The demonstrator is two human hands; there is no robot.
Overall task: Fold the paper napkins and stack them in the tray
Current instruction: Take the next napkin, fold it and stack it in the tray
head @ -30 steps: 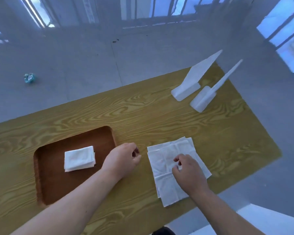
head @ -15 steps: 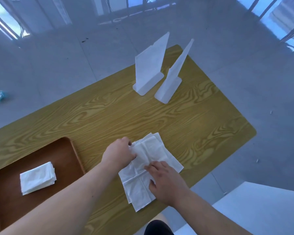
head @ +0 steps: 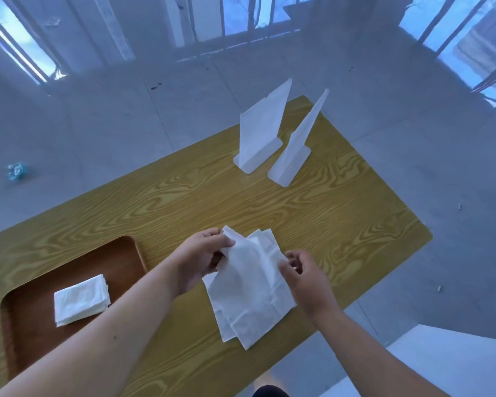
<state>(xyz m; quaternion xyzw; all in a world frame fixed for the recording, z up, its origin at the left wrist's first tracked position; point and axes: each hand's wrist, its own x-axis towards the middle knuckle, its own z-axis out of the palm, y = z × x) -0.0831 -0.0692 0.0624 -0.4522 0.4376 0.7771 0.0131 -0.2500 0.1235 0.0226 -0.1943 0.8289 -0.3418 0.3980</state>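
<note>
A white paper napkin (head: 248, 277) is lifted off a small pile of unfolded napkins (head: 238, 328) near the table's front edge. My left hand (head: 202, 257) pinches its upper left corner. My right hand (head: 305, 277) grips its right edge. At the left, a brown wooden tray (head: 26, 333) holds a stack of folded white napkins (head: 80, 300) in its middle.
Two white upright plastic stands (head: 262, 130) (head: 297, 147) sit at the far side of the yellow wood-grain table (head: 341, 224). The table's right corner and front edge drop to a grey tiled floor. A crumpled blue scrap (head: 17, 171) lies on the floor at far left.
My left hand moved from beside the tray onto the pile. Both hands have picked up the top napkin, which was lying flat before. The camera has shifted, so the tray sits further left.
</note>
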